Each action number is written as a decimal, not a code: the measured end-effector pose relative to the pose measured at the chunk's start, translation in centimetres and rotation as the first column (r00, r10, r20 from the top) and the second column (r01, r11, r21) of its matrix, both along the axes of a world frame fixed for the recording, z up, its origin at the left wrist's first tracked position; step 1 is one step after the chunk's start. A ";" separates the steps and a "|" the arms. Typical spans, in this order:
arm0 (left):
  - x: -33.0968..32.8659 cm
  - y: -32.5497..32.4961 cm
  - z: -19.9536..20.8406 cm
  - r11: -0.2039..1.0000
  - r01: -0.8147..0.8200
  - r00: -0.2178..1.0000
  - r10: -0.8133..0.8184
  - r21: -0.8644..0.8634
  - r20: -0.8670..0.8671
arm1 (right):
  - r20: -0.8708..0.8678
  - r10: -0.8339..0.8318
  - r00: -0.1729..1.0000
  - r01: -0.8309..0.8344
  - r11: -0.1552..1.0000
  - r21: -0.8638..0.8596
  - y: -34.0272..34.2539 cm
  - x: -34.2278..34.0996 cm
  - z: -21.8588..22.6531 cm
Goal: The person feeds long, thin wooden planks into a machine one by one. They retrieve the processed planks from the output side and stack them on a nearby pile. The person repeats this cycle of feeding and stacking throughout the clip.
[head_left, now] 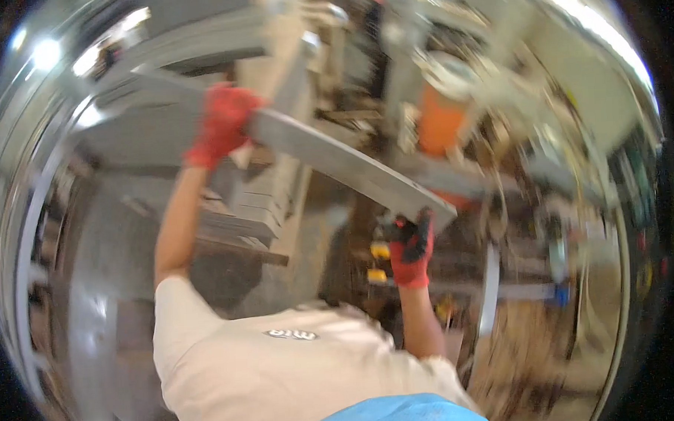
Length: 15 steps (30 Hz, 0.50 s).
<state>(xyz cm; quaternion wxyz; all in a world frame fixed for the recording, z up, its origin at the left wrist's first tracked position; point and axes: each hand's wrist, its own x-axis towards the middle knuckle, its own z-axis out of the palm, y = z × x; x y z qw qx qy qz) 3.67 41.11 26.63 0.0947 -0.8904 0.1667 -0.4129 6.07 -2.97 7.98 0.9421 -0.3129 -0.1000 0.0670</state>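
A long grey board (343, 163) is held up in front of me, slanting from the far left down to the right. My left hand (228, 119), in a red glove, is closed around the board toward its far left part. My right hand (413, 251), in a red glove with dark finger and palm parts, grips the underside and edge near the right end. Its thumb and fingers are bent against the board. Below the board at left is a stack of similar grey boards (254, 213). Motion blurs much of the picture.
An orange bucket (441, 118) stands beyond the board's right end, among cluttered benches. Yellow-and-dark objects (378, 262), too blurred to name, sit beside my right hand. A pale upright strip (490, 290) and brown wood pieces (520, 345) lie to the right. Grey floor (102, 300) spreads at left.
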 end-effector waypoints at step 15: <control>-6.6 -11.7 -16.1 0.999 0.013 1.000 -0.013 -0.036 -0.001 | 0.105 -0.412 0.905 0.422 0.843 -0.333 -17.9 -5.8 -8.0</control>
